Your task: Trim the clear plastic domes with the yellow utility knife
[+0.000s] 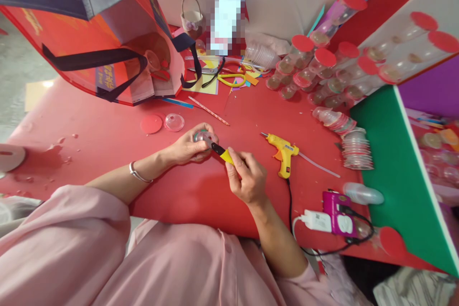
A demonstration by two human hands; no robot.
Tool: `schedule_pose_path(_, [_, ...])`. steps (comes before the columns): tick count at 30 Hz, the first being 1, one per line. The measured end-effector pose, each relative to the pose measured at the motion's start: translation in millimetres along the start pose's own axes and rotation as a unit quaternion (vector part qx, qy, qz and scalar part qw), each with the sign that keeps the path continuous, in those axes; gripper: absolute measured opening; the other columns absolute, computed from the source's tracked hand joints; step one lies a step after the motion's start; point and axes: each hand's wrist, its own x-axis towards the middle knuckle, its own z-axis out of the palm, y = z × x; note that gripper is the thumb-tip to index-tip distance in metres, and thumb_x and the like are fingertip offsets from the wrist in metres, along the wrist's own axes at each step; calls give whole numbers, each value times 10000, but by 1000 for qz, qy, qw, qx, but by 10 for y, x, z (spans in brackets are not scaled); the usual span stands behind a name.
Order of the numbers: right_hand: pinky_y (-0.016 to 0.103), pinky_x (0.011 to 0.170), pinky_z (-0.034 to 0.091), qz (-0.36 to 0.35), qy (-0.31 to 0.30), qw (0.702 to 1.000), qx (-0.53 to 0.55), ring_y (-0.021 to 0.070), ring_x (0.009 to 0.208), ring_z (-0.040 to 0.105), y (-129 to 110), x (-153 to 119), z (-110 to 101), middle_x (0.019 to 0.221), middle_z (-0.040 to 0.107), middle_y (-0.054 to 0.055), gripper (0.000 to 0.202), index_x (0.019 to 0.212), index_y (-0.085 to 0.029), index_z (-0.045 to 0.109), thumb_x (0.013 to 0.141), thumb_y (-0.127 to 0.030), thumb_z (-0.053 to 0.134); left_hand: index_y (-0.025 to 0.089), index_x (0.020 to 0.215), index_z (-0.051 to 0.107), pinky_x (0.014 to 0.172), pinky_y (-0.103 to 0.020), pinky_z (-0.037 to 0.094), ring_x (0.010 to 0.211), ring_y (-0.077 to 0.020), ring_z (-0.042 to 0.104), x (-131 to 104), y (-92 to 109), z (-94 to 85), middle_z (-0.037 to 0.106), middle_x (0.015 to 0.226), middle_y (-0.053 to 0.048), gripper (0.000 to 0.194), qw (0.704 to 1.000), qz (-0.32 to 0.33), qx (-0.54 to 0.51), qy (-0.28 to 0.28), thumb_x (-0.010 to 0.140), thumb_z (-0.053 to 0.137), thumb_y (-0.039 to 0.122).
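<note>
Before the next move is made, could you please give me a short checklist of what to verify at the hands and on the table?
1. Clear plastic piece held in the left hand: ok.
2. Yellow knife held by its handle in the right hand: ok.
3. Left hand well away from the blade: not ok; the thumb is very close to it.
4. Glue gun apart from both hands: ok; it lies to their right on the red table.
5. Glue gun cool: cannot tell.
6. Dome lid out of the knife's way: ok; it lies beyond the left forearm.
</note>
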Motion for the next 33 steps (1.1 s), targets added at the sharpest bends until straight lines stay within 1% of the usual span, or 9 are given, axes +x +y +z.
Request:
schedule_pose_path(6, [284, 827, 571, -1, 2, 1000, 5, 185, 930, 714, -4, 6, -6, 1084, 737, 101, 468, 1469, -192, 626, 1002, -214, 645, 204, 1092, 578, 391, -166, 349, 425, -23, 426, 0, 6, 2, 718, 988, -90, 457, 1000, -9, -8, 1, 849, 850, 480])
schedule_pose_path(11, [289, 821, 568, -4, 4, 1000, 1, 189, 929, 710, -6, 2, -7, 1092, 737, 107, 470, 1463, -184, 628, 994, -203, 653, 199, 1075, 586, 396, -171, 349, 423, -26, 416, -1, 10, 11, 710, 950, -83, 427, 1000, -9, -1, -2, 873, 826, 487])
schedule_pose_path(18, [298, 818, 569, -17, 0, 1000, 5, 195, 929, 713, 1, 2, -13, 1093, 739, 108, 471, 1457, -179, 630, 987, -198, 661, 207, 1117, 566, 381, -158, 329, 433, -20, 448, 1, -6, 1, 700, 1019, -82, 522, 1000, 5, -8, -2, 820, 869, 510])
schedule_pose_path(24, [290, 820, 566, -17, 3, 1000, -2, 188, 919, 712, -7, 2, -9, 1082, 744, 106, 458, 1449, -176, 637, 993, -208, 656, 213, 1114, 558, 383, -160, 337, 431, -15, 437, 3, -14, -3, 689, 1017, -63, 508, 1000, 5, -9, -7, 833, 855, 514])
schedule_pose_path(28, [281, 818, 560, -18, 5, 1000, -16, 180, 914, 712, -9, 4, -10, 1077, 744, 103, 448, 1449, -180, 640, 1003, -223, 641, 211, 1119, 560, 386, -162, 339, 438, -15, 435, -3, -14, -2, 684, 1029, -69, 516, 1000, -1, -8, -10, 830, 854, 522])
schedule_pose_path(33, [283, 812, 564, -14, 3, 1000, -5, 184, 914, 713, -4, 4, -11, 1076, 741, 103, 462, 1458, -183, 633, 997, -213, 645, 213, 1111, 562, 385, -164, 346, 440, -21, 454, -5, -8, -7, 694, 1043, -77, 502, 1000, -7, -11, 0, 831, 860, 504])
